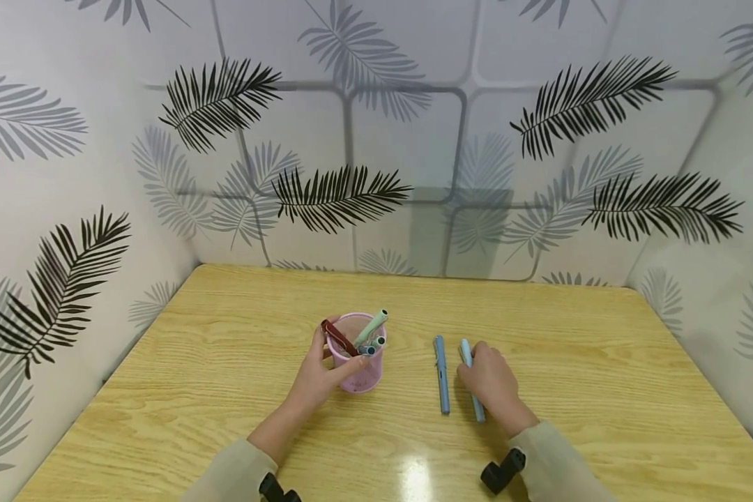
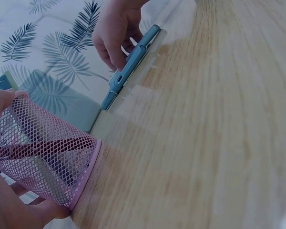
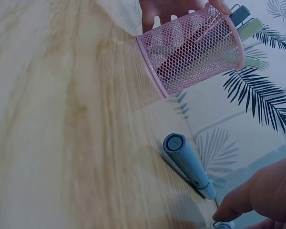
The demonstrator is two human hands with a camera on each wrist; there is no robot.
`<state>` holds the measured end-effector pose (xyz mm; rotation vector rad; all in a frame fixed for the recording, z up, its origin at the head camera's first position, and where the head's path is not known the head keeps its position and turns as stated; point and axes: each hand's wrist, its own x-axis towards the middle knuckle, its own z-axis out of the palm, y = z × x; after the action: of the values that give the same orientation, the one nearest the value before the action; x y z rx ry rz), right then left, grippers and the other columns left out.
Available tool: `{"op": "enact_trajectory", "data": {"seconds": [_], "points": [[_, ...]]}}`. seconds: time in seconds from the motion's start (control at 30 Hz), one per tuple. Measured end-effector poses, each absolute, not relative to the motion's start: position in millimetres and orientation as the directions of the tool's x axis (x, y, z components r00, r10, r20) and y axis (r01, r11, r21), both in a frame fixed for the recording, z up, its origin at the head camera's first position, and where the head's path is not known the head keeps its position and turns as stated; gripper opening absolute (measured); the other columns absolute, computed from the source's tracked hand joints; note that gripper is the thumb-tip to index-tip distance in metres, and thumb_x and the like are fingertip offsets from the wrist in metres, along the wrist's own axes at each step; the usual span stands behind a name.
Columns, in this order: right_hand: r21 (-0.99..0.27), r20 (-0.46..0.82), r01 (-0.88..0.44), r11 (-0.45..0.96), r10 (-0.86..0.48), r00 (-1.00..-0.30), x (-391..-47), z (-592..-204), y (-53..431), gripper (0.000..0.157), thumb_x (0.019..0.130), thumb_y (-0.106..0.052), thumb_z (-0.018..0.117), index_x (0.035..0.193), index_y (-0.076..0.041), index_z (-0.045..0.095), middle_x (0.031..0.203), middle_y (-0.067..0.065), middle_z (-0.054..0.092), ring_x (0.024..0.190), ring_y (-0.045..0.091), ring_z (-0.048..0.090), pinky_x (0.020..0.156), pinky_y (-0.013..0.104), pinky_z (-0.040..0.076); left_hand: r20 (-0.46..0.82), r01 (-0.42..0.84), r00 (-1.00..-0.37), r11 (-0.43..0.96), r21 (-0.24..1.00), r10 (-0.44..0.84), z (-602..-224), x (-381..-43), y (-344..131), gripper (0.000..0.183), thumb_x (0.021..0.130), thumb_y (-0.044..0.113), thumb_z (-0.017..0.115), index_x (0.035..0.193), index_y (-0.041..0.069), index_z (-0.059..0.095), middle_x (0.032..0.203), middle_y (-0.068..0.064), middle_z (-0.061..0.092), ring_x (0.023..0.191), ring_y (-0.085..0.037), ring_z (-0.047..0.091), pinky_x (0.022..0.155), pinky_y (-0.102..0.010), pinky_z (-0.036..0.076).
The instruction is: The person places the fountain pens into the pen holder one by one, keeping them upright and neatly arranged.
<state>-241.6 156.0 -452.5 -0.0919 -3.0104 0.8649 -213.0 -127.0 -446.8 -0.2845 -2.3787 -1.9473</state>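
My left hand (image 1: 318, 376) grips a pink mesh pen cup (image 1: 360, 378), thumb and fingers around its side. Several pens stand in it: a dark red pen (image 1: 340, 337), light green pens, one of them a green pen (image 1: 371, 326) leaning right, and a blue-capped pen (image 1: 367, 350). To the right, a blue pen (image 1: 442, 376) lies on the table. Beside it my right hand (image 1: 491, 378) pinches a light blue pen (image 1: 479, 410) lying on the tabletop; the hand covers its middle. In the right wrist view only an end of the light blue pen (image 3: 224, 225) shows under the fingertips.
The wood-grain table (image 1: 226, 314) meets a leaf-patterned wall (image 1: 376, 139) behind, with more patterned wall at both sides. Black cameras, such as the right one (image 1: 503, 471), sit at the wrists by the sleeves.
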Motion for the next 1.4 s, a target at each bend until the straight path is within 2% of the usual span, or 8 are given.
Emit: {"op": "enact_trajectory", "data": {"seconds": [0.3, 0.53, 0.97, 1.27, 1.4], "points": [[-0.544, 0.013, 0.052, 0.837, 0.071, -0.997, -241.2, -448.3, 159.5, 0.037, 0.082, -0.014, 0.057, 0.111, 0.008, 0.054, 0.091, 0.018, 0.059, 0.066, 0.023, 0.051, 0.052, 0.033, 0.043, 0.173, 0.190, -0.980, 0.207, 0.960, 0.094, -460.2, -219.0, -126.9, 0.076, 0.079, 0.031, 0.074, 0.141, 0.028, 0.030, 0.137, -0.012, 0.040, 0.113, -0.034, 0.046, 0.082, -0.044, 0.048], [-0.599, 0.047, 0.021, 0.800, 0.062, -0.997, -239.6, -445.3, 158.9, 0.038, 0.083, -0.013, 0.057, 0.114, 0.007, 0.052, 0.083, 0.014, 0.059, 0.059, 0.019, 0.050, 0.047, 0.030, 0.040, 0.166, 0.181, -0.982, 0.187, 0.966, 0.090, -460.2, -218.8, -127.4, 0.074, 0.079, 0.031, 0.075, 0.139, 0.033, 0.031, 0.137, -0.011, 0.040, 0.114, -0.032, 0.045, 0.084, -0.044, 0.047], [-0.659, 0.145, -0.054, 0.750, 0.056, -0.988, -239.4, -436.5, 160.7, 0.033, 0.088, -0.017, 0.056, 0.114, 0.003, 0.051, 0.082, 0.012, 0.058, 0.056, 0.017, 0.049, 0.047, 0.030, 0.040, 0.165, 0.178, -0.983, 0.185, 0.966, 0.085, -458.6, -219.3, -127.0, 0.075, 0.079, 0.029, 0.075, 0.139, 0.034, 0.030, 0.136, -0.008, 0.041, 0.114, -0.032, 0.045, 0.083, -0.043, 0.048], [-0.688, 0.192, -0.085, 0.721, 0.068, -0.979, -236.8, -431.8, 158.2, 0.036, 0.089, -0.017, 0.056, 0.118, 0.003, 0.050, 0.090, 0.016, 0.058, 0.059, 0.018, 0.049, 0.048, 0.030, 0.040, 0.172, 0.187, -0.981, 0.192, 0.963, 0.094, -460.6, -220.9, -128.1, 0.075, 0.080, 0.027, 0.074, 0.141, 0.029, 0.029, 0.137, -0.011, 0.039, 0.115, -0.034, 0.044, 0.084, -0.044, 0.047], [-0.696, 0.231, -0.111, 0.710, 0.074, -0.970, -235.8, -430.5, 155.5, 0.036, 0.089, -0.019, 0.057, 0.119, 0.002, 0.050, 0.089, 0.014, 0.058, 0.056, 0.017, 0.048, 0.047, 0.029, 0.040, 0.179, 0.195, -0.979, 0.192, 0.962, 0.094, -459.7, -219.6, -128.2, 0.075, 0.080, 0.027, 0.074, 0.140, 0.029, 0.029, 0.137, -0.012, 0.039, 0.114, -0.035, 0.044, 0.085, -0.045, 0.047]]}}
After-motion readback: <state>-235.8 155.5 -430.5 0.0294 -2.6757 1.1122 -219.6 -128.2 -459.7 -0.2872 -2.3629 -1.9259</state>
